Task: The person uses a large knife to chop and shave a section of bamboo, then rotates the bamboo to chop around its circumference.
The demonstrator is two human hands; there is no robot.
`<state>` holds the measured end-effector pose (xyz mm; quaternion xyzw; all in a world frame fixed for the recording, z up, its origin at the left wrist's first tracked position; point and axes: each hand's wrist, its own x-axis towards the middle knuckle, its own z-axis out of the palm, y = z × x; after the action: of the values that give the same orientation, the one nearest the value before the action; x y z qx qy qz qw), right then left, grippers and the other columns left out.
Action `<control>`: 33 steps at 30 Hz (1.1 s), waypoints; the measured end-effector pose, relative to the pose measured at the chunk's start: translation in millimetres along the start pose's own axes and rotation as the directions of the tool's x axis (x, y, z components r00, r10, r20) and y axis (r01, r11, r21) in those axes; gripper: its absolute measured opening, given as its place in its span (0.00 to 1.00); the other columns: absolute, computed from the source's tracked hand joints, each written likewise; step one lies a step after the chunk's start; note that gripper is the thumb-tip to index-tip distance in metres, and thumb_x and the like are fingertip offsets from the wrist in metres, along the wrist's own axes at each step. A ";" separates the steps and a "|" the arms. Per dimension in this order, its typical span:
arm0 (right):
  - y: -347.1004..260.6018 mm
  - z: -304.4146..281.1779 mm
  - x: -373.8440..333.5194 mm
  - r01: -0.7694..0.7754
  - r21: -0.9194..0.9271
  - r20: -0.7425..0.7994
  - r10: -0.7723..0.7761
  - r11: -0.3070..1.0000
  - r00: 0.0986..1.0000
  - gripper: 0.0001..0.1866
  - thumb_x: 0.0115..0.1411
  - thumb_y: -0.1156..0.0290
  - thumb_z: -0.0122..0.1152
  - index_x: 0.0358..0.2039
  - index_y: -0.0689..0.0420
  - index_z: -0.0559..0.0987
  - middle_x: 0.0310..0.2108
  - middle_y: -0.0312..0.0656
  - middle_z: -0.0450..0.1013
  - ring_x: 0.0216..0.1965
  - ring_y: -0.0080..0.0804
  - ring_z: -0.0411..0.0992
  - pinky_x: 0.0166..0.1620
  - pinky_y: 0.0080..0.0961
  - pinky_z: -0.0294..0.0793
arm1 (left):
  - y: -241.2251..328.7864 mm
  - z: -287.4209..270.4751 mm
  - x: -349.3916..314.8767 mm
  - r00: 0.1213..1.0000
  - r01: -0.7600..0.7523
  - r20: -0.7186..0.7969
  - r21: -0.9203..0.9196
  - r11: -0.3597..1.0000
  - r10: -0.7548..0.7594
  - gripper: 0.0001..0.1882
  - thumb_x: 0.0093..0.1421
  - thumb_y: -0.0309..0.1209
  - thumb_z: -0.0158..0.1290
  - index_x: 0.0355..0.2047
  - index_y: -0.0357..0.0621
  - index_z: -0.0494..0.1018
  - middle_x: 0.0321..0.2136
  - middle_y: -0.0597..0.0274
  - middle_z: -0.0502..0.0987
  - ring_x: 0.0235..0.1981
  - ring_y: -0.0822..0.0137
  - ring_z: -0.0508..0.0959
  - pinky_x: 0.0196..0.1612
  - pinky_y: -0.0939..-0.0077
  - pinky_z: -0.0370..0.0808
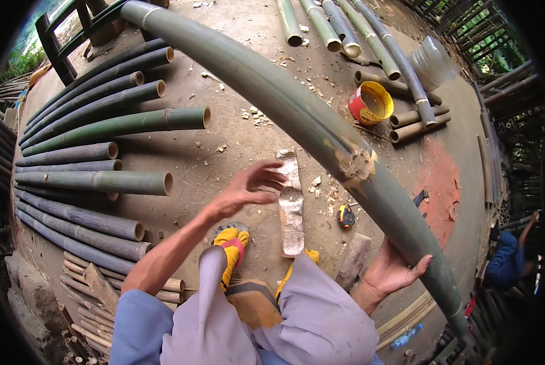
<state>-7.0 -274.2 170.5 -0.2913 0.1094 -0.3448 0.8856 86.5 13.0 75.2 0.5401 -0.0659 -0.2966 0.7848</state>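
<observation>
The bamboo pole (309, 121) slants in front of you, from the far left down to the near right. Your right hand (394, 272) is clamped on it toward its near end, with the thumb lying against the side; the other fingers are mostly hidden, so you cannot tell how far they wrap around. Your left hand (257, 184) is well apart from your right, to the left of the pole, with its fingers spread and curved and nothing in them. Its fingertips are over or beside the far half of the wooden block (292, 228), though contact cannot be told. That block lies on the ground between your feet and the pole, with a hollow in its top. The pole's scarred joint is to the right of your left hand and farther off than your right. A tape measure (345, 216) lies right of the block, and a bucket (372, 103) stands beyond the pole.
</observation>
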 end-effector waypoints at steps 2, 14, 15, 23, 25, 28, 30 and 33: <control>1.5 -3.2 -9.2 -0.052 0.025 0.020 0.051 0.998 0.998 0.41 0.57 0.58 0.66 0.63 0.65 0.58 0.63 0.53 0.58 0.64 0.49 0.57 0.65 0.53 0.58 | -4.5 46.2 20.0 0.975 0.091 0.216 -0.133 0.987 -0.061 0.48 0.48 0.38 0.67 0.66 0.42 0.55 0.58 0.48 0.68 0.59 0.58 0.67 0.64 0.60 0.62; 4.4 -20.0 -42.9 -0.883 0.044 0.077 0.879 0.468 0.470 0.39 0.61 0.51 0.60 0.65 0.58 0.57 0.60 0.51 0.61 0.59 0.51 0.63 0.61 0.52 0.63 | -36.1 142.3 89.9 0.998 -0.001 -0.050 -0.699 0.715 -0.048 0.27 0.57 0.36 0.58 0.52 0.35 0.62 0.44 0.52 0.73 0.45 0.60 0.76 0.50 0.59 0.77; -6.5 -15.3 -46.4 -0.841 -0.145 0.101 0.854 0.520 0.511 0.39 0.61 0.53 0.60 0.65 0.60 0.56 0.59 0.54 0.63 0.57 0.51 0.65 0.60 0.51 0.64 | -45.8 142.2 93.8 0.991 -0.052 -0.125 -0.698 0.715 -0.050 0.25 0.58 0.38 0.57 0.50 0.35 0.65 0.41 0.52 0.75 0.43 0.58 0.78 0.51 0.59 0.76; -140.0 -42.7 -71.2 -0.120 -0.987 -0.036 0.570 0.110 0.821 0.44 0.51 0.56 0.68 0.61 0.68 0.60 0.50 0.56 0.70 0.49 0.44 0.72 0.55 0.39 0.70 | -42.5 99.9 119.9 0.947 -0.088 -0.288 -0.660 0.746 -0.142 0.32 0.53 0.49 0.56 0.48 0.36 0.66 0.34 0.49 0.76 0.36 0.54 0.81 0.41 0.54 0.80; -156.4 -68.8 -79.2 -0.080 -0.967 -0.233 0.717 -0.241 0.656 0.45 0.50 0.55 0.69 0.61 0.67 0.60 0.50 0.55 0.70 0.48 0.42 0.72 0.55 0.36 0.69 | -44.5 77.7 126.7 0.961 -0.063 -0.236 -0.688 0.723 -0.141 0.33 0.52 0.50 0.56 0.49 0.35 0.66 0.34 0.49 0.76 0.35 0.54 0.81 0.40 0.56 0.81; -151.8 -114.6 -112.1 -0.247 -0.918 -0.396 0.742 -0.310 0.540 0.45 0.49 0.54 0.69 0.60 0.67 0.62 0.49 0.54 0.71 0.48 0.41 0.72 0.54 0.36 0.70 | -44.7 65.0 134.6 0.962 -0.016 -0.206 -0.701 0.713 -0.182 0.33 0.52 0.49 0.56 0.49 0.36 0.65 0.34 0.49 0.76 0.35 0.53 0.81 0.40 0.55 0.81; -145.1 -131.5 -123.9 -0.299 -0.906 -0.418 0.746 -0.300 0.519 0.45 0.49 0.54 0.69 0.60 0.67 0.62 0.48 0.54 0.72 0.48 0.41 0.72 0.53 0.35 0.70 | -49.2 53.5 133.3 0.953 -0.003 -0.217 -0.707 0.708 -0.213 0.32 0.54 0.49 0.56 0.49 0.37 0.66 0.34 0.50 0.75 0.35 0.52 0.81 0.39 0.54 0.81; -133.7 -145.8 -127.2 -0.330 -0.898 -0.427 0.759 -0.292 0.491 0.44 0.48 0.53 0.70 0.59 0.66 0.63 0.47 0.53 0.72 0.47 0.41 0.73 0.53 0.35 0.70 | -60.5 35.9 137.7 0.937 -0.036 -0.290 -0.634 0.772 -0.194 0.32 0.54 0.49 0.56 0.49 0.37 0.66 0.34 0.51 0.75 0.37 0.54 0.81 0.41 0.55 0.80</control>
<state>-231.6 -331.9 131.1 -0.7445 0.2777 0.3440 0.5002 159.7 -104.4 6.3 0.2912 0.1964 -0.2372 0.9057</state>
